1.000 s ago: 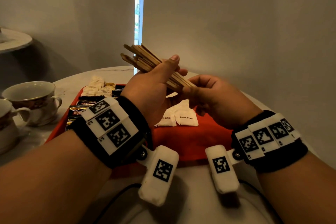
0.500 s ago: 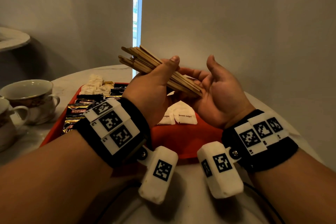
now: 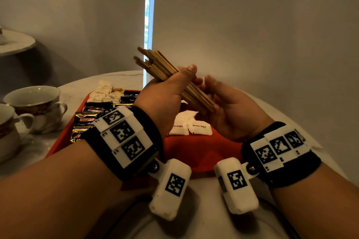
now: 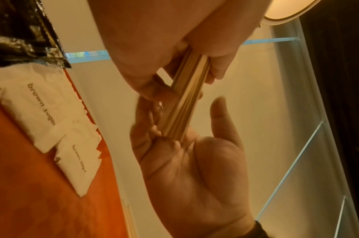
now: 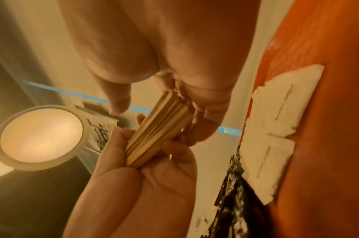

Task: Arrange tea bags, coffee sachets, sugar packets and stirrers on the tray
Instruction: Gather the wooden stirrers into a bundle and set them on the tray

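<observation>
A bundle of wooden stirrers (image 3: 161, 68) slants up to the left above the red tray (image 3: 194, 151). My left hand (image 3: 174, 87) grips the bundle around its middle, thumb on top. My right hand (image 3: 223, 99) is open, its palm and blurred fingers against the bundle's lower end; the left wrist view shows the stirrers (image 4: 184, 109) butting into that palm. Two white brown sugar packets (image 3: 198, 128) lie on the tray under my hands. Black coffee sachets (image 3: 87, 120) fill the tray's left side, with pale tea bags (image 3: 104, 91) at its far left corner.
Two white cups with gold trim (image 3: 37, 106) (image 3: 7, 128) stand on the marble table left of the tray. A grey wall rises close behind the round table. A small white shelf (image 3: 15, 42) juts out at the far left.
My right hand let go of the bundle's lower end, opened, and now has its palm against that end. The left hand kept its grip and rose slightly.
</observation>
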The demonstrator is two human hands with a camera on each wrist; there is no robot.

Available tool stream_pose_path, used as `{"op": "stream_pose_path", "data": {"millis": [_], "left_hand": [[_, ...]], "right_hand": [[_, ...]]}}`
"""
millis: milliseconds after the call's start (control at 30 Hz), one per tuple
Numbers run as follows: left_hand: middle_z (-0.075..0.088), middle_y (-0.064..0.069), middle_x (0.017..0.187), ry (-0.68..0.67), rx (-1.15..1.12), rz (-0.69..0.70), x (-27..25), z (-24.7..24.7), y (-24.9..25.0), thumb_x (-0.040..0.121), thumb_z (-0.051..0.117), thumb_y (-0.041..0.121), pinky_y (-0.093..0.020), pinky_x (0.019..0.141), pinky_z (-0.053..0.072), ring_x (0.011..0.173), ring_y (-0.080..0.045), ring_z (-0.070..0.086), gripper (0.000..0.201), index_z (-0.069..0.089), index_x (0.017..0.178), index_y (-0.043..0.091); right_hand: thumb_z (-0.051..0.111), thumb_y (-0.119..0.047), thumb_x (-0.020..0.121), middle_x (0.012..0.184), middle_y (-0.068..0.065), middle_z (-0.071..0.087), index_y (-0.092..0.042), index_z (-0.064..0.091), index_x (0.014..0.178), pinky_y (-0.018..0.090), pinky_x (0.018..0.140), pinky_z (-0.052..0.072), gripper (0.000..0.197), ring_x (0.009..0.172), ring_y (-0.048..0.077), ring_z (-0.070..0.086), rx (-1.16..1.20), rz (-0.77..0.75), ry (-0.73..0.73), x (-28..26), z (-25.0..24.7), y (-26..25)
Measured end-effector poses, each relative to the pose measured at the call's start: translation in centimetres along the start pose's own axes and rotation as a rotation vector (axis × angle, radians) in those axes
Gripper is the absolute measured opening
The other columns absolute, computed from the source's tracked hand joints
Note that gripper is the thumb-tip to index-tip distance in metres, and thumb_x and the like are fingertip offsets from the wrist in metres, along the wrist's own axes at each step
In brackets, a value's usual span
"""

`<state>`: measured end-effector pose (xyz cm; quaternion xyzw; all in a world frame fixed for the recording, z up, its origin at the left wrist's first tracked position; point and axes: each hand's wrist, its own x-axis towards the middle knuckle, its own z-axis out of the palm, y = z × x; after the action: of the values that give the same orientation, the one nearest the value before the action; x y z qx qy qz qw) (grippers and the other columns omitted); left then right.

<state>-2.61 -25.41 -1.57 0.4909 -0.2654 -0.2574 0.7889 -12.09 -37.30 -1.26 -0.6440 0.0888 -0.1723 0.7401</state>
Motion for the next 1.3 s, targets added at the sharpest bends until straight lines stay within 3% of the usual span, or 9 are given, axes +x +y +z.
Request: {"op": "stream_pose_path", "data": {"millis": [67, 233, 400, 500, 633, 833, 933, 1100, 1300], "left_hand": [[0.077, 0.000, 0.093, 0.014, 0.172, 0.032, 0.0, -0.3, 0.0, 0.086, 0.068, 0.051, -0.039, 0.082, 0.048, 0.098, -0.027, 0.069, 0.030, 0.077, 0.079, 0.023], [0.077, 0.005, 0.090, -0.091, 0.247, -0.007, -0.3, -0.2, 0.3, 0.093, 0.063, 0.046, -0.033, 0.074, 0.047, 0.086, -0.014, 0.072, 0.028, 0.075, 0.084, 0.022], [0.074, -0.013, 0.107, -0.188, 0.236, -0.028, -0.7, -0.1, 0.3, 0.069, 0.076, 0.062, -0.070, 0.090, 0.049, 0.102, -0.041, 0.069, 0.038, 0.078, 0.087, 0.029], [0.074, -0.020, 0.102, -0.288, 0.225, -0.070, -0.8, -0.1, 0.1, 0.077, 0.076, 0.051, -0.060, 0.087, 0.056, 0.097, -0.045, 0.069, 0.044, 0.073, 0.098, 0.013], [0.074, -0.020, 0.087, -0.351, 0.277, -0.076, -1.1, -0.1, 0.3, 0.078, 0.069, 0.052, -0.031, 0.056, 0.051, 0.069, -0.037, 0.067, 0.045, 0.072, 0.093, 0.010], [0.069, -0.009, 0.107, -0.225, 0.031, 0.016, -0.6, -0.6, 1.3, 0.079, 0.076, 0.034, -0.042, 0.079, 0.060, 0.100, -0.026, 0.068, 0.044, 0.060, 0.113, 0.012], [0.069, -0.010, 0.109, -0.119, -0.160, 0.090, -0.2, -1.0, 2.5, 0.091, 0.065, 0.029, -0.038, 0.070, 0.059, 0.090, -0.025, 0.071, 0.035, 0.054, 0.122, 0.017], [0.074, -0.004, 0.109, -0.113, 0.017, 0.134, -0.4, -1.3, 2.9, 0.107, 0.029, 0.045, -0.034, 0.071, 0.057, 0.097, -0.023, 0.072, 0.046, 0.065, 0.124, 0.020], [0.073, 0.001, 0.112, -0.162, 0.302, 0.199, -0.3, -1.0, 1.6, 0.108, 0.034, 0.036, -0.054, 0.094, 0.055, 0.106, -0.026, 0.069, 0.036, 0.067, 0.114, 0.024]], "right_hand": [[0.066, -0.029, 0.081, 0.096, 0.013, 0.068, 0.003, 0.058, 0.120, 0.030, 0.061, 0.048, 0.051, 0.080, 0.024, 0.064, -0.111, -0.017, -0.015, -0.2, -0.3, -0.1], [0.068, -0.014, 0.076, 0.077, 0.008, 0.062, -0.007, 0.062, 0.108, 0.027, 0.047, 0.044, 0.033, 0.062, 0.020, 0.057, -0.181, 0.074, -0.167, -0.9, -0.1, -0.4], [0.070, -0.010, 0.077, 0.069, 0.010, 0.064, -0.002, 0.062, 0.102, 0.030, 0.051, 0.053, 0.027, 0.057, 0.021, 0.063, -0.161, 0.140, -0.309, -1.2, 0.0, -0.5], [0.068, -0.008, 0.077, 0.067, 0.010, 0.064, -0.005, 0.066, 0.093, 0.032, 0.055, 0.056, 0.017, 0.058, 0.022, 0.065, -0.162, 0.146, -0.332, -1.3, 0.3, -0.4], [0.061, -0.009, 0.083, 0.067, 0.010, 0.063, -0.009, 0.065, 0.093, 0.028, 0.048, 0.052, 0.011, 0.050, 0.020, 0.061, -0.130, 0.152, -0.336, -1.7, 0.9, -0.2], [0.061, -0.009, 0.085, 0.061, 0.006, 0.053, -0.009, 0.059, 0.095, 0.025, 0.044, 0.046, 0.010, 0.043, 0.017, 0.050, -0.137, 0.180, -0.363, -1.6, 0.6, 0.1], [0.063, -0.009, 0.086, 0.062, 0.007, 0.053, -0.009, 0.058, 0.090, 0.025, 0.044, 0.047, 0.006, 0.043, 0.017, 0.051, -0.138, 0.210, -0.383, -1.4, 0.6, 0.6], [0.062, -0.009, 0.085, 0.063, 0.007, 0.052, -0.009, 0.057, 0.087, 0.025, 0.045, 0.047, 0.005, 0.043, 0.016, 0.052, -0.118, 0.214, -0.397, -1.5, 0.8, 0.7], [0.060, -0.010, 0.089, 0.063, 0.008, 0.052, -0.011, 0.059, 0.082, 0.027, 0.048, 0.047, 0.007, 0.043, 0.018, 0.051, -0.116, 0.198, -0.398, -1.5, 0.9, 0.8]]}}
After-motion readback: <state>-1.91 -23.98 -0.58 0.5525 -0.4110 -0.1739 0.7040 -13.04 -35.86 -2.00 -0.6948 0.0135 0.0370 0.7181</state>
